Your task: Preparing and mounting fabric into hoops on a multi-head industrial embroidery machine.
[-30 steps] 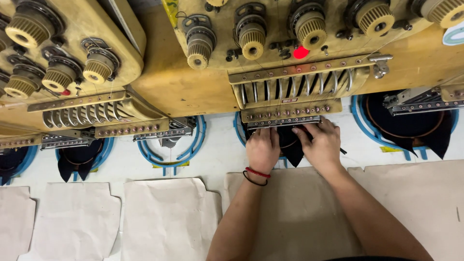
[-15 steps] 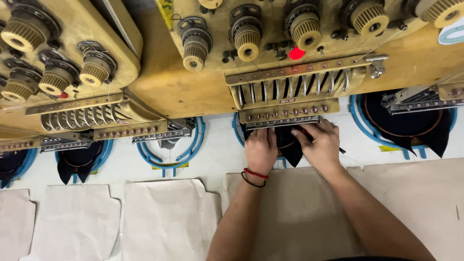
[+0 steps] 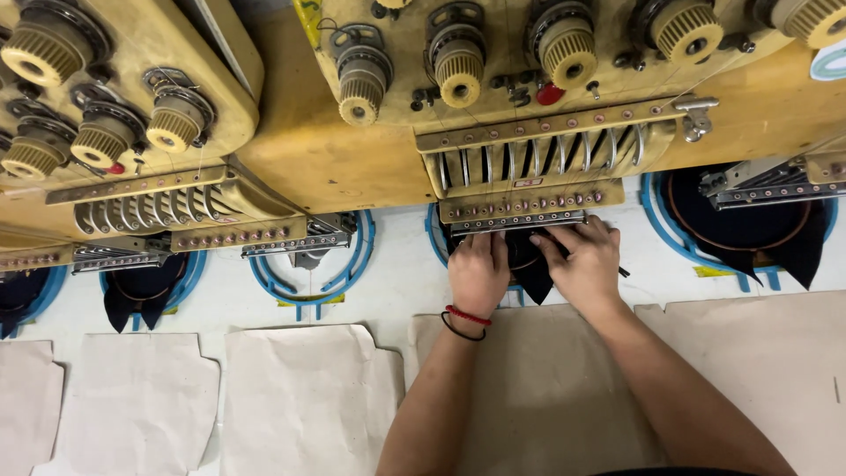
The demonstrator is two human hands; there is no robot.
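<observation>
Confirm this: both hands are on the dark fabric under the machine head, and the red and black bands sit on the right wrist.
Wrong wrist. The head view shows the red and black bands on the left wrist. Both the left hand and right hand do rest on the dark fabric under the machine head.

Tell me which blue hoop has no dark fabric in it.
The blue hoop just left of the hands: it shows only the white table inside, while the other hoops hold dark fabric.

both hands (image 3: 533, 269) rest on cloth (image 3: 533, 273) under the machine head (image 3: 529, 150), paper sheets (image 3: 308, 397) nearer.
</observation>
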